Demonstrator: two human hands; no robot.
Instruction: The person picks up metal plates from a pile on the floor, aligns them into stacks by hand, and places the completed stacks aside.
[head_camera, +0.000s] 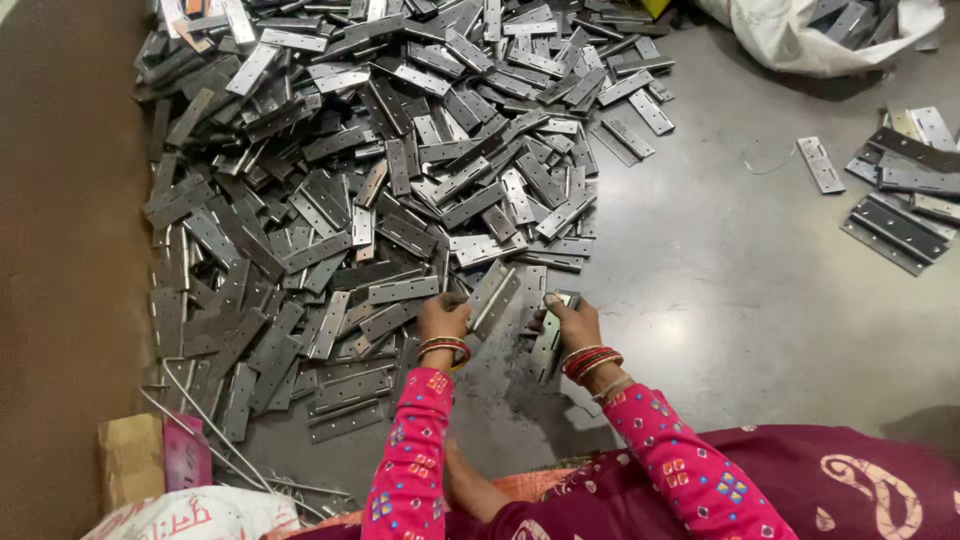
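A big heap of grey metal hinges (390, 160) covers the floor in front of me. My left hand (443, 318) rests at the heap's near edge, its fingers on a hinge (492, 297) that lies tilted toward me. My right hand (568, 322) grips another hinge (549, 343) by its upper end, with the plate hanging down under the palm. Both wrists wear red and gold bangles, and the sleeves are pink with a pattern.
A smaller stack of hinges (900, 190) lies at the right, with one loose hinge (820, 165) beside it. A white sack (800, 35) sits at the top right. Thin metal rods (210, 430), a cardboard box (130, 455) and a white bag (190, 515) lie at the lower left. Brown matting (60, 250) borders the left side.
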